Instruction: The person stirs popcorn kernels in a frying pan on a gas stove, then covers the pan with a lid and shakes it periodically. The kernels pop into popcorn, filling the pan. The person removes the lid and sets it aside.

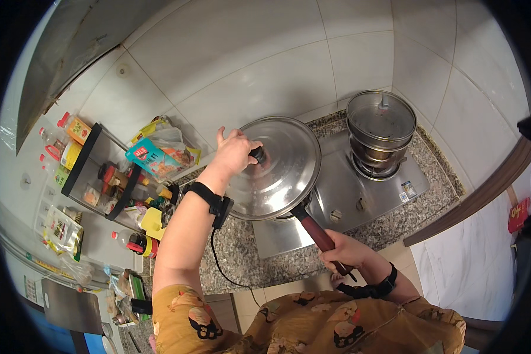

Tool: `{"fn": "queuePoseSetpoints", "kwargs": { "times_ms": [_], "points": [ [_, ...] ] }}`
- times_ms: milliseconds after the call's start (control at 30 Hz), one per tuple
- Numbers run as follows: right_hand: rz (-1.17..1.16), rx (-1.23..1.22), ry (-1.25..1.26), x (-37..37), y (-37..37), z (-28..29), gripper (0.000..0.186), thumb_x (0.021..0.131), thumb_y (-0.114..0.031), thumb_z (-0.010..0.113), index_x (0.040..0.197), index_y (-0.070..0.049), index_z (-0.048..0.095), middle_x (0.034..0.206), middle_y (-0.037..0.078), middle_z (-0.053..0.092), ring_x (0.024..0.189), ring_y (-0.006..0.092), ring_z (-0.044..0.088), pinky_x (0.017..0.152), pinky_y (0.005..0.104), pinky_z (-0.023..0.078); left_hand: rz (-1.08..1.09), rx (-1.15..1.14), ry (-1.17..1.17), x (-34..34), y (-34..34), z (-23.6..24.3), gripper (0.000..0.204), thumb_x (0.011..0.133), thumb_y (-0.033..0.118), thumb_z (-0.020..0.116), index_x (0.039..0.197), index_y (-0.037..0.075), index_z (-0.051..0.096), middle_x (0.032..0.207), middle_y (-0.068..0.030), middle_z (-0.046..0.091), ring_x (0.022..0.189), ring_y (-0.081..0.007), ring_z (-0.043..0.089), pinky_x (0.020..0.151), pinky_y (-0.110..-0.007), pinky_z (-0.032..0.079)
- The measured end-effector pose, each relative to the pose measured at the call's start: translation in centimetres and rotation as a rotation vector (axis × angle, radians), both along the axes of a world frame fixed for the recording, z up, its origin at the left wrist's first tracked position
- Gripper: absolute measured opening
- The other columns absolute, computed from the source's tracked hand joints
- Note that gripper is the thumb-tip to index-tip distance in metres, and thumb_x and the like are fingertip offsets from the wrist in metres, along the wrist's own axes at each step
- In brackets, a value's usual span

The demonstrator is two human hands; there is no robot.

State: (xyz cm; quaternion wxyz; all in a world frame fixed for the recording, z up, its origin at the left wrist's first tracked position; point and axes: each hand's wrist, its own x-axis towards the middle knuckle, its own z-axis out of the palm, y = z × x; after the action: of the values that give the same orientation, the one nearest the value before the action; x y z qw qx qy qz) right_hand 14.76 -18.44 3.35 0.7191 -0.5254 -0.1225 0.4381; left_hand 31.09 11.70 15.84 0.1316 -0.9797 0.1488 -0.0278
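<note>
Because under lid (pixel 283 180), pan (pixel 315 232) conts. hidden

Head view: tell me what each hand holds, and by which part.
Left hand: the domed metal lid, by its black knob. Right hand: the long-handled pan, by its dark red handle.

Head-worn fisheye, looking down at lid (pixel 286 180); near

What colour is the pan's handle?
The pan's handle is dark reddish-brown, clearest in the head view.
</note>
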Motion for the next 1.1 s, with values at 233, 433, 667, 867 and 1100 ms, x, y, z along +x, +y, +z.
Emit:
{"fn": "queuePoseSetpoints", "kwargs": {
  "times_ms": [233,433,667,867,1100],
  "points": [
    [0.002,0.016,-0.034,-1.2,-2.0,0.3,0.036,0.083,-0.003,0.063,0.114,0.000,0.044,0.064,0.002,0.052,0.051,0.0117,0.054,0.047,0.0280,0.045,-0.056,-0.063,0.001,-1.0,-1.0,-0.7,0.052,0.070,0.033,0.081,0.121,0.031,0.068,0.106,0.0005,0.067,0.123,-0.0229,0.049,0.110,-0.066,0.018],
    [-0.023,0.020,-0.121,0.4,0.0,1.1,0.027,0.085,-0.005,0.057,0.110,-0.002,0.047,0.065,0.000,0.053,0.049,0.0093,0.052,0.045,0.0260,0.041,0.007,0.011,0.039,1.9,1.0,1.3,0.051,0.075,0.035,0.078,0.124,0.036,0.063,0.108,-0.0013,0.068,0.125,-0.0272,0.048,0.108,-0.069,0.017],
    [0.020,0.018,-0.094,2.9,0.6,0.7,0.031,0.086,-0.001,0.058,0.112,-0.003,0.043,0.066,0.003,0.054,0.048,0.0118,0.052,0.046,0.0280,0.043,0.088,0.076,0.032,1.9,0.4,2.4,0.048,0.072,0.032,0.080,0.119,0.030,0.068,0.110,-0.0027,0.069,0.125,-0.0256,0.049,0.107,-0.069,0.020],
    [0.000,0.083,0.025,3.0,0.4,1.0,0.040,0.083,0.000,0.060,0.118,0.002,0.043,0.065,0.004,0.054,0.048,0.0125,0.055,0.042,0.0275,0.043,0.064,0.056,0.036,2.4,0.0,1.9,0.051,0.070,0.034,0.082,0.119,0.028,0.068,0.110,-0.0030,0.069,0.129,-0.0281,0.046,0.110,-0.068,0.017],
    [-0.020,0.043,-0.011,3.5,1.1,0.6,0.026,0.083,0.000,0.056,0.106,-0.003,0.043,0.062,0.003,0.053,0.046,0.0120,0.051,0.042,0.0270,0.040,0.044,0.117,-0.017,3.4,-0.1,3.1,0.046,0.073,0.028,0.079,0.118,0.031,0.067,0.108,-0.0030,0.068,0.124,-0.0270,0.049,0.106,-0.070,0.020]
  ]
}}
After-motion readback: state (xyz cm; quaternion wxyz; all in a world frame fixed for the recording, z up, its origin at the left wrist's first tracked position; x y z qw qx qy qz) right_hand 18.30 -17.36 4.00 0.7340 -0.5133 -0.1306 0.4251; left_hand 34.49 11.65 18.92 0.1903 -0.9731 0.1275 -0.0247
